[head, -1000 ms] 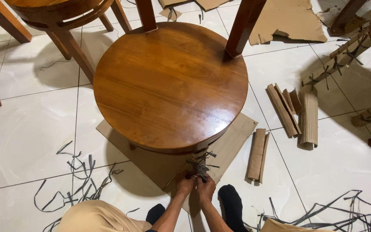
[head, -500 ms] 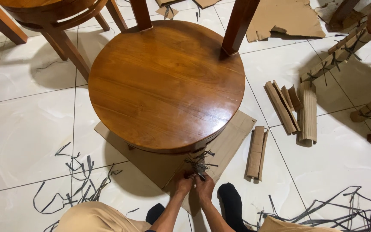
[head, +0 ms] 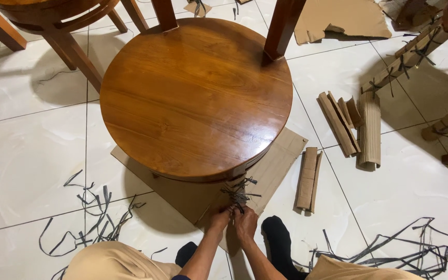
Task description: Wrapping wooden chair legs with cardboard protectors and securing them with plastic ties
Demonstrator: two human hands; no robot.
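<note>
Bright, even overhead light, soft shadows on the glossy tile floor, sharp focus, slight wide-angle edge distortion.

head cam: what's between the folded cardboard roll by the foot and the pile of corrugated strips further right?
Only bare white tile floor separates the folded cardboard roll from the pile of corrugated strips, per the head view.

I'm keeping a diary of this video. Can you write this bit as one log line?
left hand + right hand: at black straps on wrapped chair leg | round wooden seat above | cardboard sheet beneath
</note>
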